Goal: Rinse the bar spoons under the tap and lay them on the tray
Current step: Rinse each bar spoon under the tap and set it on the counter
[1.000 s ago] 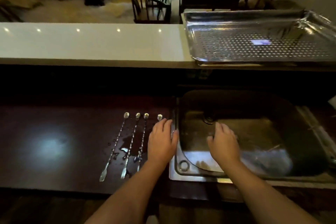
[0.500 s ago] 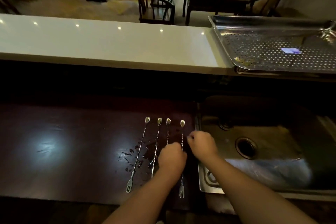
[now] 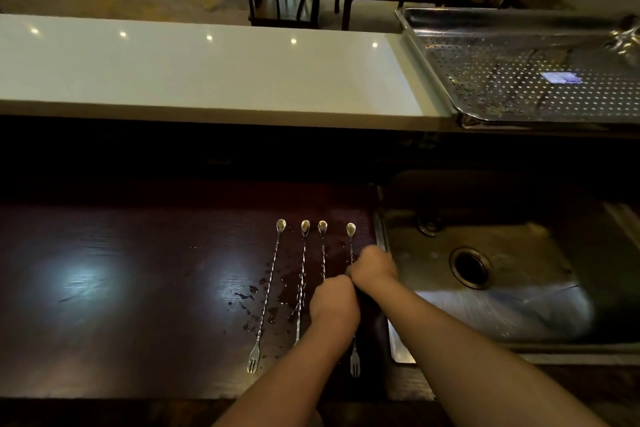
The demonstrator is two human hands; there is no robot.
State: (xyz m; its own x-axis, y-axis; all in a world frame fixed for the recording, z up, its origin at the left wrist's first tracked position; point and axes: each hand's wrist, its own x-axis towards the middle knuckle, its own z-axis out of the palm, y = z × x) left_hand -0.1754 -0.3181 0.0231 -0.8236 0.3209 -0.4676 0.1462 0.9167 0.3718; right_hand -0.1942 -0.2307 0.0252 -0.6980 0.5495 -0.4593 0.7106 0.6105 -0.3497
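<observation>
At lower centre, on the dark worktop (image 3: 138, 288), both hands curl over the rightmost bar spoons (image 3: 301, 274): left hand (image 3: 334, 302), right hand (image 3: 372, 269); whether either grip holds one, I cannot tell.

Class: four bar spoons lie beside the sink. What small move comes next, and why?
Probably lift the rightmost spoon toward the sink: both hands, right hand and left hand, are curled over its stem, and the tray holds none.
</observation>
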